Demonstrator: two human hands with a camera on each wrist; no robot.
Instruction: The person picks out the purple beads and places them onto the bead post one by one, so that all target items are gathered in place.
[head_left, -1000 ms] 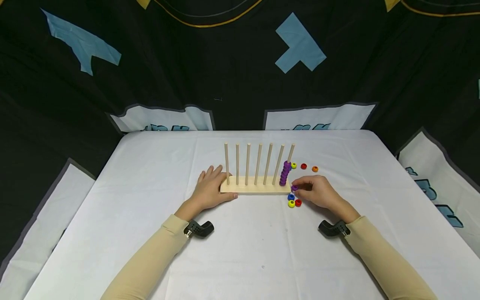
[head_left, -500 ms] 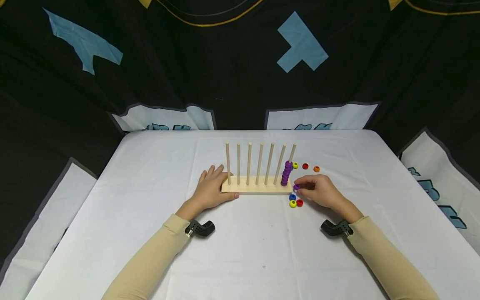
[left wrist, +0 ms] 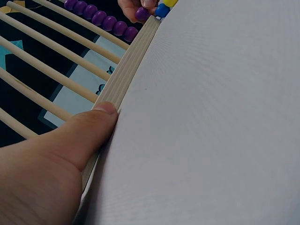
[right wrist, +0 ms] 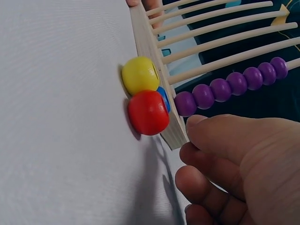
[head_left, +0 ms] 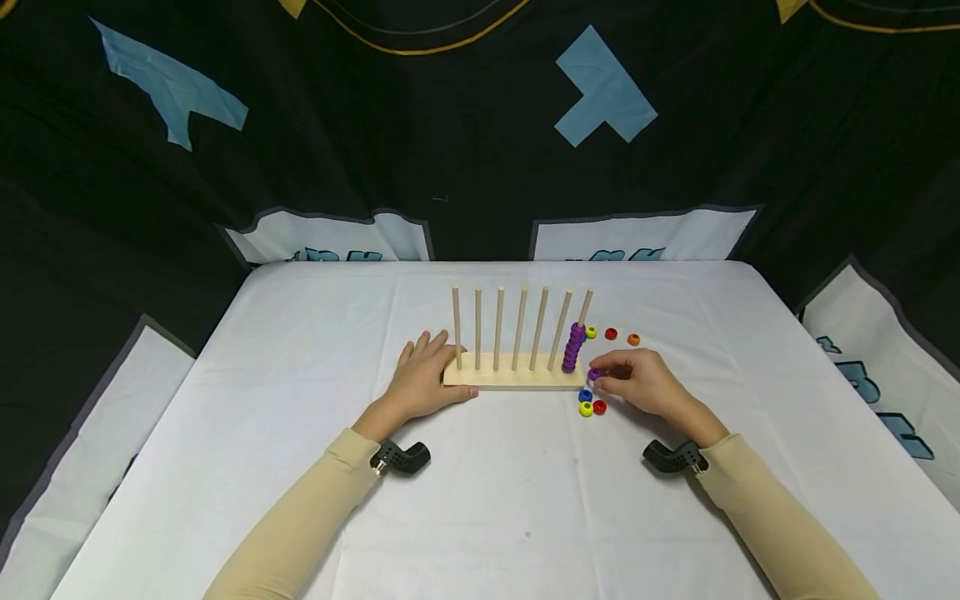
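Note:
A wooden rack (head_left: 517, 381) with several upright pegs stands on the table. My left hand (head_left: 420, 379) grips its left end; in the left wrist view the thumb (left wrist: 101, 115) presses the front edge. Purple beads (head_left: 573, 348) are stacked on the rightmost peg, whose top is bare. Just right of the base, my right hand (head_left: 637, 382) pinches one purple bead (left wrist: 142, 13) between thumb and fingers. The right wrist view hides that bead behind the thumb. By the base's front right corner lie a blue bead (head_left: 585, 396), a yellow bead (right wrist: 140, 75) and a red bead (right wrist: 148, 112).
Behind the rack's right end are another yellow bead (head_left: 591, 332), a red bead (head_left: 611, 333) and an orange bead (head_left: 633, 339), with a blue one partly hidden by the purple stack. A white cloth (head_left: 450, 508) covers the table; a dark curtain (head_left: 480, 150) hangs beyond.
The head view has shifted very slightly. My right hand, with the purple bead, has drawn a tiny bit away from the rack; the left hand keeps its place.

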